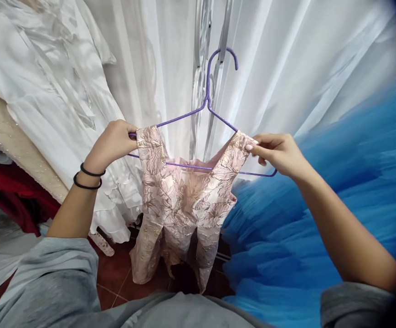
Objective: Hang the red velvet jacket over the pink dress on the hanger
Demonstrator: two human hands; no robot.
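A pink dress (184, 200) with a gold floral pattern hangs in front of me on a purple hanger (187, 115). The hanger's hook is up by a metal stand (199, 59); I cannot tell whether it rests on it. My left hand (115, 143) is closed at the left shoulder strap, around the hanger's left end. With thumb and fingers, my right hand (275, 152) pinches the outer edge of the right strap. The hanger's right corner sticks out below that hand. Its lower bar crosses in front of the neckline.
White dresses (64, 100) hang at the left, beside a beige sparkly garment (23, 141) and red cloth (16, 191). A blue tulle skirt (296, 241) fills the right side. White curtains (269, 59) hang behind. Red-brown floor tiles (115, 278) show below.
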